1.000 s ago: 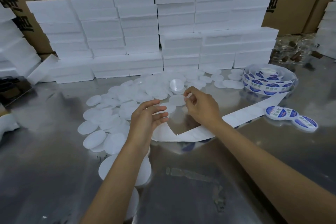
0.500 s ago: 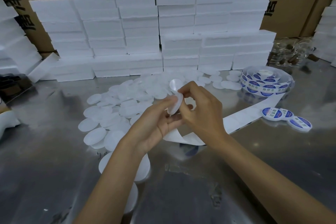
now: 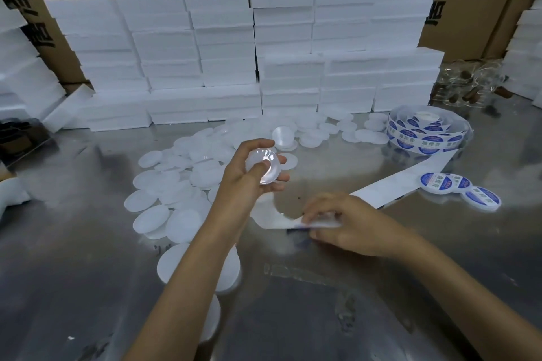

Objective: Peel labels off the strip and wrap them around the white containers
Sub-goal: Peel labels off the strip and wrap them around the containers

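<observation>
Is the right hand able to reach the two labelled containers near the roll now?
Probably yes. The right hand pinches the strip, but bare metal table lies between it and the labelled containers.

glossy plastic container [image 3: 265, 165], shiny metal table [image 3: 88, 258]

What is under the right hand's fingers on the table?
The right hand pinches the end of the white label strip, a blue label edge showing. The rest beneath is covered.

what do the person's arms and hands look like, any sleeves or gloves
Both forearms are bare right down to the bottom edge of the picture, with no sleeve in sight. The left hand and right hand wear no gloves. No rings, watch or wristband show on the fingers or wrists.
</observation>
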{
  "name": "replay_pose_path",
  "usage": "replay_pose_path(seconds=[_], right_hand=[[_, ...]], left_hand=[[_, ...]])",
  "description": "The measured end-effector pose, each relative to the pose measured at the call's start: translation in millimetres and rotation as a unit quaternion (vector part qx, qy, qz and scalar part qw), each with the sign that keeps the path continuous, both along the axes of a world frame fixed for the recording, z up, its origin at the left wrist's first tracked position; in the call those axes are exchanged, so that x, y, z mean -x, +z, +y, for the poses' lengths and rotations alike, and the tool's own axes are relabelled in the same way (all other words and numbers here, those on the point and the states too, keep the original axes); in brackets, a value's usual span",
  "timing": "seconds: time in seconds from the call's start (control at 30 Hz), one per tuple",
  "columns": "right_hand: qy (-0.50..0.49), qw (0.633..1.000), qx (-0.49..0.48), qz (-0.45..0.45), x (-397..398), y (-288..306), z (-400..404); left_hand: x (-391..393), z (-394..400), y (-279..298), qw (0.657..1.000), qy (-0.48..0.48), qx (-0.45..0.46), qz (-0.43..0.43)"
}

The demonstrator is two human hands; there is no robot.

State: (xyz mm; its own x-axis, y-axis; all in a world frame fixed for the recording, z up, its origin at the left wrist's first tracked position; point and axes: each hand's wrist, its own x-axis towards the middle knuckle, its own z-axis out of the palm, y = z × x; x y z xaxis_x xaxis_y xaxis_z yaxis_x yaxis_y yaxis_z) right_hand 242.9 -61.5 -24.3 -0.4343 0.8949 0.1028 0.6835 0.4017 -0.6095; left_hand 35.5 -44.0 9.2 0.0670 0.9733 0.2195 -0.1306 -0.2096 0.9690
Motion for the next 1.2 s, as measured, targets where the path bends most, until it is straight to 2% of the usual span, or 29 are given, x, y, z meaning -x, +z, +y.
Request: replay_pose_path(seconds=[0.1,0.2,0.37,0.5,0.57,0.7,0.9,1.0,1.2], right_hand=[[-0.07,0.99,0.055,0.112,4.1,3.2,10.8],[-0.066,0.976,0.107,0.179,8.6,6.8,16.8],[-0.066,0.935,0.14,0.32,18.9,10.9,15.6],[-0.076,0.916,0.128,0.371,22.1,7.5,12.2],[-0.075,0.925,0.085,0.363,26.4,6.3,8.9],[-0.068,0.954,-0.043,0.29,30.8,3.9,4.1],[-0.073,0.962,-0.146,0.217,33.3,0.4,0.7],[-0.077,0.964,-0.17,0.191,33.8,0.6,1.1],[-0.099,0.956,-0.192,0.201,37.2,8.9,-3.4]], left_hand=[[-1.4,0.8,-5.0,0.994,0.06,-0.043,0.081],[-0.7,3.8,-10.4,0.981,0.078,-0.085,0.157],[2.1,9.7,-16.9,0.98,0.07,-0.078,0.168],[2.4,11.4,-21.0,0.985,0.069,-0.058,0.147],[0.6,10.2,-21.8,0.983,0.073,-0.064,0.154],[-0.9,9.6,-23.5,0.983,0.071,-0.059,0.16],[-1.4,7.7,-21.7,0.981,0.067,-0.045,0.176],[-1.3,8.6,-22.3,0.977,0.083,-0.044,0.191],[-2.6,10.8,-25.4,0.963,0.128,-0.057,0.23]])
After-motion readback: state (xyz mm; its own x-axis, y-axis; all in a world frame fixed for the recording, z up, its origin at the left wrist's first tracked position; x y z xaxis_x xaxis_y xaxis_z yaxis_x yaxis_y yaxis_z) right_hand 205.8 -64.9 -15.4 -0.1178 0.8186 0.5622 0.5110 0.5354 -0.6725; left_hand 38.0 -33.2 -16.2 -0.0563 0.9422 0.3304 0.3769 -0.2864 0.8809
